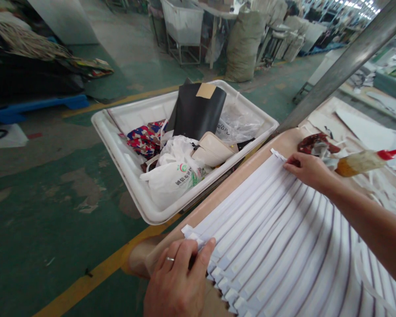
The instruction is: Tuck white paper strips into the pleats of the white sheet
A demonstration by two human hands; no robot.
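White strips (270,229), several of them, lie overlapped in a row on the tan work table, with small folded tabs at their ends. At the strips' lower left ends is my left hand (178,277), a ring on one finger, its fingers curled and closed on the tabbed end of the outermost white strip (231,200). My right hand (312,169) pinches near the opposite end of the strips, thumb and forefinger together. Just beyond my right hand lies a glue bottle (359,164) with amber contents and a red nozzle.
Beyond the table edge (251,171) stands a white plastic bin (125,176) holding black sheet material (198,110), plastic bags (171,176) and patterned cloth (147,138). A metal post (336,66) rises by the table. Sacks (246,46) and another bin (184,22) stand behind.
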